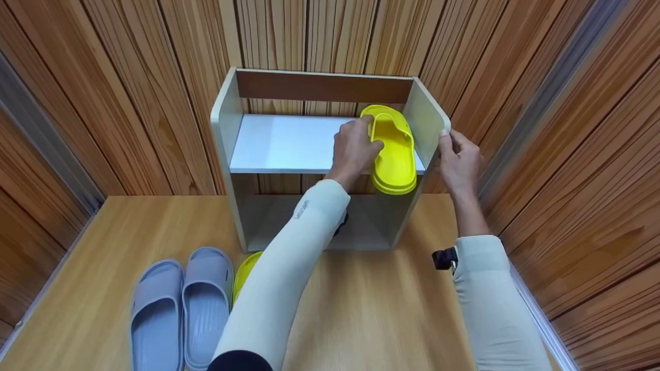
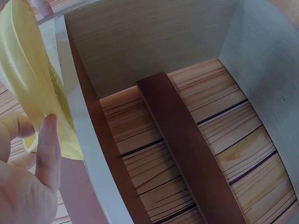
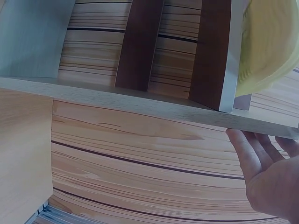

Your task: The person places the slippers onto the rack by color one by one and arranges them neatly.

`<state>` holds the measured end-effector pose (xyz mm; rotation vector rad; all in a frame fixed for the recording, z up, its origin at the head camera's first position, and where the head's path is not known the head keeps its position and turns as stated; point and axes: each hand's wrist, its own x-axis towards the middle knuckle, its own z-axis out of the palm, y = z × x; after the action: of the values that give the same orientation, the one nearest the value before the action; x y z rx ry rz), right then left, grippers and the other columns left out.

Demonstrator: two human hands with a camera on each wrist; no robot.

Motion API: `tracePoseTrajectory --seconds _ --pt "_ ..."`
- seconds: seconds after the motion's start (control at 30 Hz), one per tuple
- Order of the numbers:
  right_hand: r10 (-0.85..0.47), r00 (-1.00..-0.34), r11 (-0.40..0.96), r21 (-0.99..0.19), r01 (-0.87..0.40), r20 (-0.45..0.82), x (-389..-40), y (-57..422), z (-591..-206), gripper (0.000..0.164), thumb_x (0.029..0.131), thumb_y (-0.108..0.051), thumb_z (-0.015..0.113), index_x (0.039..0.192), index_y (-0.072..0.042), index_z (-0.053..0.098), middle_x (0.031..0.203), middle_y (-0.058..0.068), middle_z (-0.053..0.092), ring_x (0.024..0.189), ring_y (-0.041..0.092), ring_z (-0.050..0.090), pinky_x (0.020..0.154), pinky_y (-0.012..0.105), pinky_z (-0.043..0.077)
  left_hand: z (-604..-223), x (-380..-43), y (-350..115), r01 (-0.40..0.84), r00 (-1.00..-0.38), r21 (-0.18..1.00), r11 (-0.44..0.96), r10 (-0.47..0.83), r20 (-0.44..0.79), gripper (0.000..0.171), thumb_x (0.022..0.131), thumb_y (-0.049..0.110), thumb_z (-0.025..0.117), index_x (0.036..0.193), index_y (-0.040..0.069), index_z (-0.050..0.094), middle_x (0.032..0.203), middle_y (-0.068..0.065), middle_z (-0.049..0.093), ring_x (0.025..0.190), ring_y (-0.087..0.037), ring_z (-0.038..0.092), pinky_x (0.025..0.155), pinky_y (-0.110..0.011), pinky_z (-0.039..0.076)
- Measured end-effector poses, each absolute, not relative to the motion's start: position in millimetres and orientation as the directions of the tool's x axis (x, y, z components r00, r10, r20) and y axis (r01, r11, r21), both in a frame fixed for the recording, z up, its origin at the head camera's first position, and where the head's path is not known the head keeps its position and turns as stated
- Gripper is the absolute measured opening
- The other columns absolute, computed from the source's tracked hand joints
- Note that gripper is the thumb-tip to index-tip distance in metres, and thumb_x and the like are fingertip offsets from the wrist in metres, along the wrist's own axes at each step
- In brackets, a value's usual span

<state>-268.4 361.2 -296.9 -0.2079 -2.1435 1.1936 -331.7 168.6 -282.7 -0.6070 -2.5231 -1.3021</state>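
Note:
A yellow slipper (image 1: 395, 159) lies at the right end of the upper shelf (image 1: 289, 141), its heel jutting past the front edge. My left hand (image 1: 355, 149) grips its left side, fingers and thumb bent round the strap area; the left wrist view shows the fingers against the yellow slipper (image 2: 32, 79). With thumb in front and fingers behind, my right hand (image 1: 460, 162) pinches the front edge of the rack's right side panel (image 1: 428, 111). In the right wrist view the fingers of the right hand (image 3: 271, 172) touch the panel's outer face.
A pair of grey slippers (image 1: 206, 309) stands on the wooden floor (image 1: 371, 309) at the front left. Beside them another yellow slipper (image 1: 246, 273) is mostly hidden by my left sleeve. Wood-panelled walls (image 1: 149, 93) rise behind the rack and along both sides.

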Motion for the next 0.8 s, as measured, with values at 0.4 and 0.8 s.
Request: tracePoseTrajectory --seconds 0.4,0.8 --pt "0.425 -0.74 0.593 -0.778 -0.208 0.521 -266.4 364.1 -298.5 0.045 0.108 -0.034 0.046 0.138 -0.006 0.062 0.12 0.015 0.07 0.094 0.026 0.063 0.067 0.02 0.049 -286.9 -335.5 178.5 0.446 -0.894 0.726 0.523 0.23 0.384 0.049 0.095 0.018 0.072 0.14 0.004 0.059 0.129 -0.01 0.065 0.105 -0.018 0.063 0.091 -0.026 0.053" --pt "0.427 -0.745 0.601 -0.776 -0.19 0.512 -266.4 363.2 -299.4 0.044 0.107 -0.035 0.046 0.138 -0.008 0.063 0.112 0.014 0.07 0.085 0.017 0.057 0.068 0.023 0.046 -286.4 -332.3 185.0 0.405 -0.914 0.74 0.537 0.237 0.328 0.05 0.098 0.019 0.069 0.144 0.007 0.057 0.134 -0.009 0.063 0.105 -0.016 0.062 0.091 -0.025 0.053"
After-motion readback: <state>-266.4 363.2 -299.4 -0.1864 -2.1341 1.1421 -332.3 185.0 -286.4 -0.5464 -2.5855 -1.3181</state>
